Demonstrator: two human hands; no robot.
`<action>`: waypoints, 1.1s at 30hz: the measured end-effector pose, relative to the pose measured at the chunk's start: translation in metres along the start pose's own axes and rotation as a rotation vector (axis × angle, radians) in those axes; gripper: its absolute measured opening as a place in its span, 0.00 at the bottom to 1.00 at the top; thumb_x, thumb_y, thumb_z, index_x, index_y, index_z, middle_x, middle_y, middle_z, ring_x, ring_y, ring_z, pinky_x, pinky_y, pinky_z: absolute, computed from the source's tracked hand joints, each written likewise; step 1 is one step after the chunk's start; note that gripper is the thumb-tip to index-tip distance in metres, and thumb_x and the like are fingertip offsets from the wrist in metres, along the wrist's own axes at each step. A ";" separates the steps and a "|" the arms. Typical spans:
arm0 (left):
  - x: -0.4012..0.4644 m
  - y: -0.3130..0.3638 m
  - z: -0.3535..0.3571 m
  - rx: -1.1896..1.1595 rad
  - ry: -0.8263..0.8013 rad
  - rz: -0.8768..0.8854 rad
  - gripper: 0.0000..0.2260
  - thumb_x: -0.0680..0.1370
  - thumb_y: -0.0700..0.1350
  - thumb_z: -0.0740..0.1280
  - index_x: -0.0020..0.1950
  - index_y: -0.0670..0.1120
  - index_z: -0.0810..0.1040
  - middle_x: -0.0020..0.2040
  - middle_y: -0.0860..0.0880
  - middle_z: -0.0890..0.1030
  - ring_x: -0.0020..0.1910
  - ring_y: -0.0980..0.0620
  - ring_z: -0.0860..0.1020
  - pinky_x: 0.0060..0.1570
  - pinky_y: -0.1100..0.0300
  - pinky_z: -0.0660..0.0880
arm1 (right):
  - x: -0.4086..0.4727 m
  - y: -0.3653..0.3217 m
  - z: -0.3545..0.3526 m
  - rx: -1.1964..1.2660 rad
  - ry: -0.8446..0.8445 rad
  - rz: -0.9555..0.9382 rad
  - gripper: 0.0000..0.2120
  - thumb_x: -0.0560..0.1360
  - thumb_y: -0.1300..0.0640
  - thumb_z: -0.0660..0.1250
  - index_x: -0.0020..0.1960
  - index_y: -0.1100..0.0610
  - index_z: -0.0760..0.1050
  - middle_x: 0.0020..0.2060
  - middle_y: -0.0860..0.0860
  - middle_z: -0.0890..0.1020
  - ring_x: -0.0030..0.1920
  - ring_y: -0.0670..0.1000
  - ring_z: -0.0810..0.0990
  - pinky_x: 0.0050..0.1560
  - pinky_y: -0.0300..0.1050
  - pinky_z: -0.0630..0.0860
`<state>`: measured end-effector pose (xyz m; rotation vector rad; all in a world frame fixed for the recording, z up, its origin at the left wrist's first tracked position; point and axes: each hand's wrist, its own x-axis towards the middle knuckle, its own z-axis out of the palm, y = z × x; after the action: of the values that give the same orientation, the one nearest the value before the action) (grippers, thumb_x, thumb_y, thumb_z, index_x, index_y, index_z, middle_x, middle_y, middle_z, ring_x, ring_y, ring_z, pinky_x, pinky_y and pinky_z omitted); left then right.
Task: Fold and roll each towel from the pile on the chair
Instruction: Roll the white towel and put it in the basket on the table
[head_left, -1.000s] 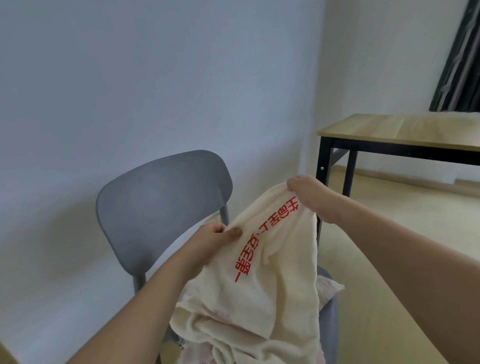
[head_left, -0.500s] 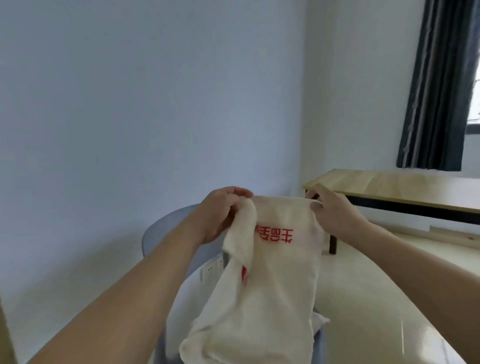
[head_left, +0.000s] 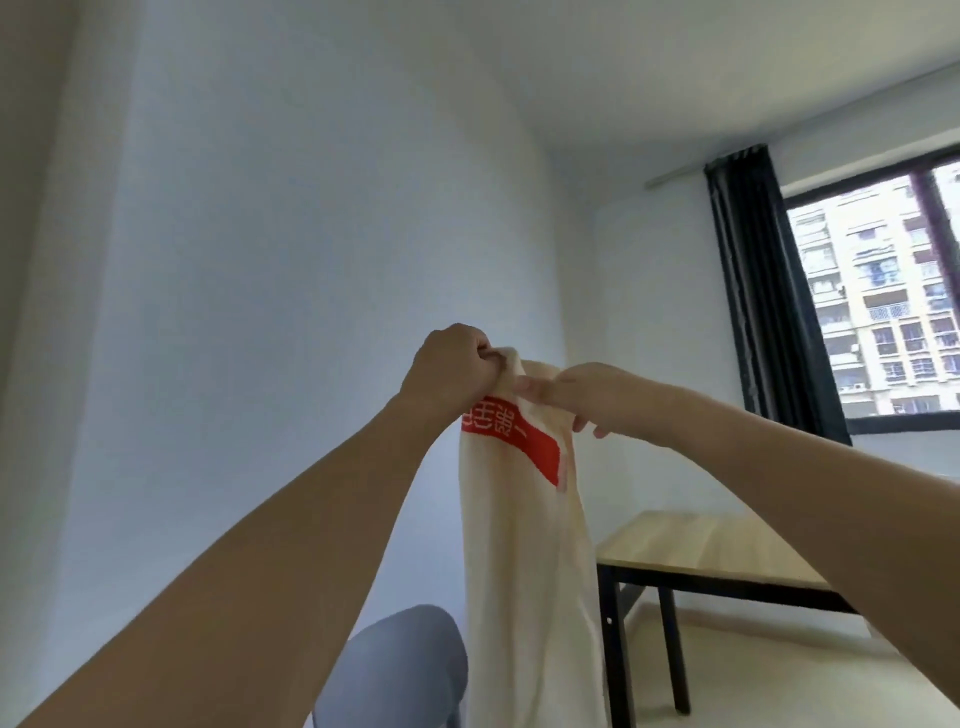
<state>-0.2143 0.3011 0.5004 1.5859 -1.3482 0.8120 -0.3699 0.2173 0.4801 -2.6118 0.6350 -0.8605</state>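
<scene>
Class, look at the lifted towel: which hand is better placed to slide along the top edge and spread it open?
Probably the right hand: its fingers look loose on the towel, while the left hand is fisted tight on the corner, anchoring it.

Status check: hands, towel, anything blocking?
Left hand fisted on the cream towel top edge; right hand pinching beside it. Towel hanging long, red band up top. Grey chair below, wooden table right; nothing blocking.

- Both hands have risen, lifting the cream cotton towel with red print (head_left: 524, 545) clear of the grey plastic chair (head_left: 400, 670).
- Left hand (head_left: 452, 371) and right hand (head_left: 582, 397) have closed together at its top edge.
</scene>
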 end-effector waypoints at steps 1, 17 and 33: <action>0.008 0.011 -0.012 0.045 0.028 0.015 0.16 0.73 0.45 0.63 0.29 0.45 0.62 0.25 0.49 0.63 0.26 0.51 0.62 0.27 0.59 0.61 | -0.003 -0.011 -0.012 -0.038 0.012 -0.013 0.41 0.58 0.22 0.58 0.53 0.53 0.80 0.50 0.54 0.83 0.51 0.56 0.81 0.53 0.49 0.77; 0.043 0.099 -0.174 0.418 0.130 0.085 0.10 0.73 0.47 0.61 0.33 0.45 0.68 0.31 0.49 0.73 0.31 0.48 0.71 0.31 0.61 0.66 | -0.059 -0.117 -0.157 -0.001 0.339 -0.274 0.13 0.79 0.61 0.57 0.41 0.69 0.73 0.39 0.61 0.79 0.39 0.55 0.79 0.44 0.47 0.79; 0.048 0.077 -0.149 -0.492 -0.091 -0.194 0.06 0.76 0.37 0.67 0.50 0.40 0.71 0.47 0.42 0.79 0.40 0.48 0.80 0.35 0.59 0.78 | -0.033 -0.093 -0.158 0.233 0.233 -0.128 0.12 0.78 0.68 0.56 0.57 0.58 0.72 0.49 0.57 0.80 0.49 0.54 0.81 0.42 0.44 0.79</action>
<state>-0.2713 0.4161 0.6187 1.3423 -1.3088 0.2627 -0.4630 0.2888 0.6249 -2.3829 0.3994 -1.2128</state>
